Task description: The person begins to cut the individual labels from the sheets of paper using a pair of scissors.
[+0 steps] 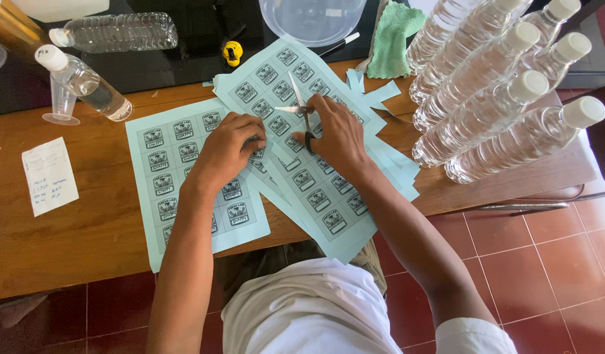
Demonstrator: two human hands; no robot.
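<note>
Left hand pressed fingers-down on pale blue label sheets at table centre. Right hand gripping scissors, blades open over the top sheet (black handles mostly hidden). Capped clear bottles stacked far right.

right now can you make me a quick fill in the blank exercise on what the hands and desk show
1. The right hand works a pair of ____ over the label sheets.
2. The left hand presses flat on the pale ____ paper.
3. The clear bottles stacked at the right have ____ caps.
4. A folded ____ cloth lies near the plastic bowl.

Missing words: scissors; blue; white; green
</note>
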